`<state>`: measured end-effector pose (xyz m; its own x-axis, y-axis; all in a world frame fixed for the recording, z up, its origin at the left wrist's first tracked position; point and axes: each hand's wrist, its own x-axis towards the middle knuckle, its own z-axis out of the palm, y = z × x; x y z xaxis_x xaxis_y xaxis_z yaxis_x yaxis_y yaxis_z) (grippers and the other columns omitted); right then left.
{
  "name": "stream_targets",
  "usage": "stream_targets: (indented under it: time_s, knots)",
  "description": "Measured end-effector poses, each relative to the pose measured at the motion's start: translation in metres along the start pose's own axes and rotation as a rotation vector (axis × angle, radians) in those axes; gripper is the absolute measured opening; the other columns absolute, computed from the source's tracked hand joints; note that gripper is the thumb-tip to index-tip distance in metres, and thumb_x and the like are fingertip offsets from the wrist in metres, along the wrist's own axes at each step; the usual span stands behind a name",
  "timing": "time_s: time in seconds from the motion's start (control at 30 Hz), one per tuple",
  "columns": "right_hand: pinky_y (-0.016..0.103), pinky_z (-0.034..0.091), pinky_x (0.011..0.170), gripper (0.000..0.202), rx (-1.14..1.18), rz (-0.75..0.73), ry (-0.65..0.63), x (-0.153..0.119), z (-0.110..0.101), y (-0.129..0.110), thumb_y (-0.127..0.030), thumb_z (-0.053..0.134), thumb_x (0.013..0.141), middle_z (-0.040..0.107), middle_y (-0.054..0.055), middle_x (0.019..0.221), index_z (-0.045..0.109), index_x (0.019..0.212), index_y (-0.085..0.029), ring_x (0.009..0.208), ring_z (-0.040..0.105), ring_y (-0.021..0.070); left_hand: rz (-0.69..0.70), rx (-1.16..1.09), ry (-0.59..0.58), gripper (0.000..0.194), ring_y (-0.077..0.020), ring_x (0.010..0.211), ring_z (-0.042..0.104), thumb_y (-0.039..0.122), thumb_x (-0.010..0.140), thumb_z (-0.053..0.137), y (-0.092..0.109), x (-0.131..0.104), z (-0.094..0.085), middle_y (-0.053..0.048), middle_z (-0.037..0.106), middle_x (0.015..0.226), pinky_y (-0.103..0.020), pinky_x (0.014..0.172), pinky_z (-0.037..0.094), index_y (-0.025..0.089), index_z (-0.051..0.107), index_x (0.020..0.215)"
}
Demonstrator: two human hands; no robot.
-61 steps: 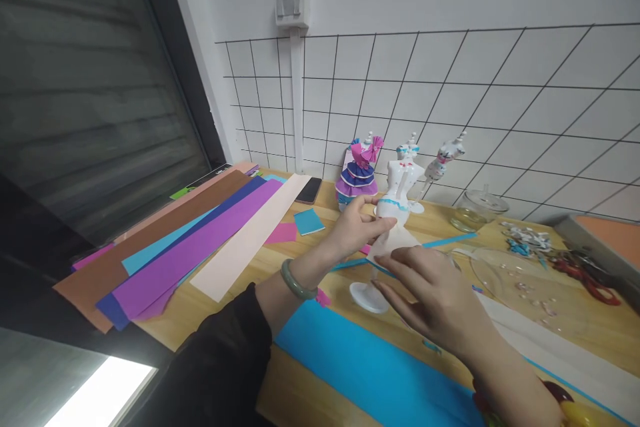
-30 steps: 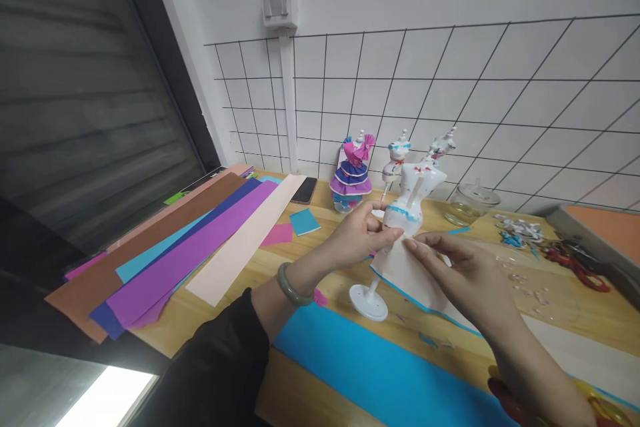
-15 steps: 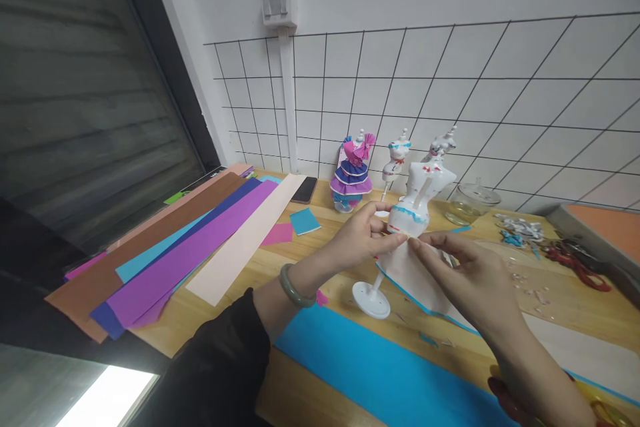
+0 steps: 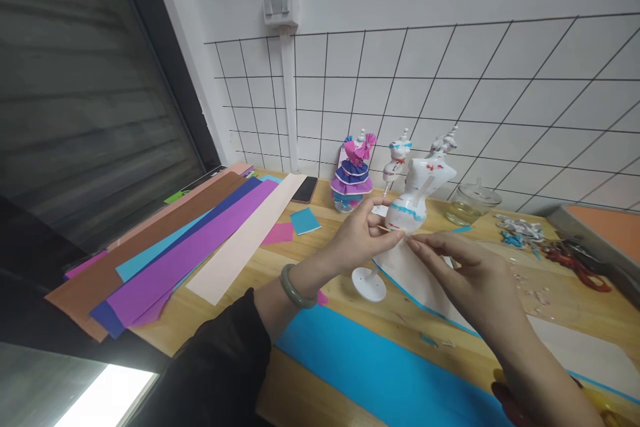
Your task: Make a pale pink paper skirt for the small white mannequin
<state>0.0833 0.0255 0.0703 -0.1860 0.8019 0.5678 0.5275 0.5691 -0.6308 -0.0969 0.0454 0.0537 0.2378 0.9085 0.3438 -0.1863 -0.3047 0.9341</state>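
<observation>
My left hand [image 4: 357, 237] is closed at the hip of a small white dress-form mannequin [image 4: 417, 190], which leans to the right. Blue and red marks show on its body, and its round stand base [image 4: 369, 285] appears tilted. Close against the lower edge of the body, my right hand [image 4: 457, 273] pinches the end of a pale paper strip with a blue border [image 4: 420, 280]. That strip runs down to the right, passing behind my right forearm. The fingertips of both hands nearly meet, and the exact contact there is partly hidden.
Coloured paper strips [image 4: 200, 247] lie fanned at left beside a phone [image 4: 305, 189]. A wide blue paper [image 4: 380, 367] lies in front. Behind stand a ruffled-dress mannequin [image 4: 353, 173] and another white one [image 4: 399, 157]. At right are a glass pot [image 4: 470, 205] and red-handled scissors [image 4: 583, 270].
The mannequin has tipped a little further, its base rising slightly toward the back. Both hands have shifted slightly to the left with it, their grips much the same.
</observation>
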Motion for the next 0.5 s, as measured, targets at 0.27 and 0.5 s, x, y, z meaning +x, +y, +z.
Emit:
stream_targets:
  time_s: [0.27, 0.5]
  knots:
    - [0.038, 0.056, 0.072, 0.029, 0.138, 0.184, -0.059, 0.0015, -0.0027, 0.0008, -0.054, 0.069, 0.077, 0.079, 0.005, 0.091, 0.079, 0.082, -0.027, 0.087, 0.071, 0.0275, -0.011, -0.097, -0.045, 0.046, -0.0133, 0.080, 0.068, 0.027, 0.083, 0.072, 0.0005, -0.0008, 0.0022, 0.000, 0.066, 0.087, -0.026, 0.071, 0.051, 0.024, 0.046, 0.121]
    - [0.040, 0.056, 0.079, 0.030, 0.155, 0.310, -0.007, -0.0006, 0.0000, 0.0044, -0.055, 0.074, 0.072, 0.079, 0.004, 0.090, 0.079, 0.082, -0.027, 0.087, 0.071, 0.0266, -0.041, -0.097, -0.046, 0.048, -0.0150, 0.078, 0.069, 0.028, 0.081, 0.072, 0.0033, -0.0019, 0.0040, -0.002, 0.068, 0.088, -0.025, 0.065, 0.051, 0.022, 0.045, 0.120]
